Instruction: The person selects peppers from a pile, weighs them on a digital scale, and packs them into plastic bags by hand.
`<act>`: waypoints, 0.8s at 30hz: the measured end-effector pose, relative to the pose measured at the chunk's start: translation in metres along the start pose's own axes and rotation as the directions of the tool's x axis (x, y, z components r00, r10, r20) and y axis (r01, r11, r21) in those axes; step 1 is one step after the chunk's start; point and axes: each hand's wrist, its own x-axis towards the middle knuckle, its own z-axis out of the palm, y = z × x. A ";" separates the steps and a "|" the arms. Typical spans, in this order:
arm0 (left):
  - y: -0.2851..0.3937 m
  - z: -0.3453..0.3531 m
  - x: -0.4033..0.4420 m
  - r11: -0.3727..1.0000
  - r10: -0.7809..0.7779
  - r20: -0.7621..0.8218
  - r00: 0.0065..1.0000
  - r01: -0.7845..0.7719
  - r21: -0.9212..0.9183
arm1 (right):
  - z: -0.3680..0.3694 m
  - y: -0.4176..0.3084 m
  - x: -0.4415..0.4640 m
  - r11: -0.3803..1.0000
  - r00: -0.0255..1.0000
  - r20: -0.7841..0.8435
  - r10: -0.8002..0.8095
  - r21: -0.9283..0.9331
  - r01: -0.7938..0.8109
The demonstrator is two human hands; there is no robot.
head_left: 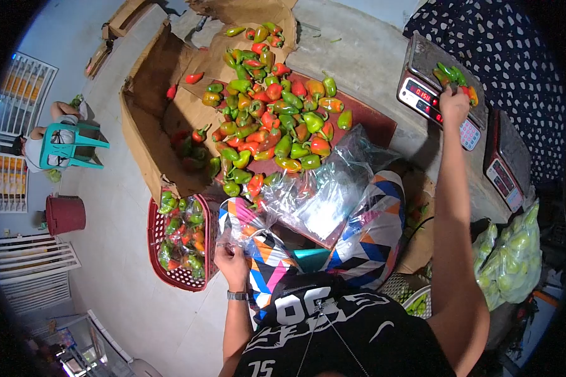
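Observation:
My right hand [455, 104] reaches to the digital scale [419, 92] at the upper right, its fingers closed on a pepper among the several green and orange peppers [451, 74] on the pan. The red display is lit, partly covered by the hand. My left hand [231, 260], wearing a watch, pinches a thin clear plastic bag [233, 235] over my left knee. A big heap of red, green and orange peppers [273, 119] spreads over a dark red board and an opened cardboard box [148, 100]. Loose clear plastic bags [324, 201] lie at the board's near edge.
A red basket [181, 286] with bagged peppers stands left of my knee. A second scale [504, 173] sits right of the first. Bags of green produce [516, 257] lean below it. At far left, a person sits on a teal chair [75, 146] near a red bucket [66, 215].

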 end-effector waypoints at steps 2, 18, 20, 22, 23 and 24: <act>0.001 -0.001 -0.001 0.994 -0.101 0.026 0.995 0.102 -0.044 | -0.024 -0.022 -0.057 0.974 0.990 -0.140 -0.016 0.221 0.047; 0.019 0.002 -0.003 0.994 -0.057 -0.002 0.998 0.057 -0.096 | -0.079 -0.019 -0.276 0.905 0.890 0.292 -0.351 0.351 0.242; 0.019 0.002 -0.004 0.995 -0.052 -0.016 0.998 0.051 -0.081 | -0.079 -0.021 -0.276 0.920 0.901 0.332 -0.281 0.360 0.154; 0.010 0.002 -0.002 0.995 -0.062 -0.011 0.998 0.060 -0.083 | -0.074 -0.018 -0.277 0.916 0.912 0.303 -0.276 0.369 0.155; 0.007 0.002 -0.001 0.995 -0.066 -0.007 0.998 0.065 -0.081 | -0.072 -0.016 -0.278 0.915 0.919 0.286 -0.272 0.372 0.155; 0.004 0.002 -0.001 0.994 -0.069 -0.001 0.998 0.069 -0.080 | -0.071 -0.014 -0.279 0.912 0.920 0.286 -0.268 0.382 0.147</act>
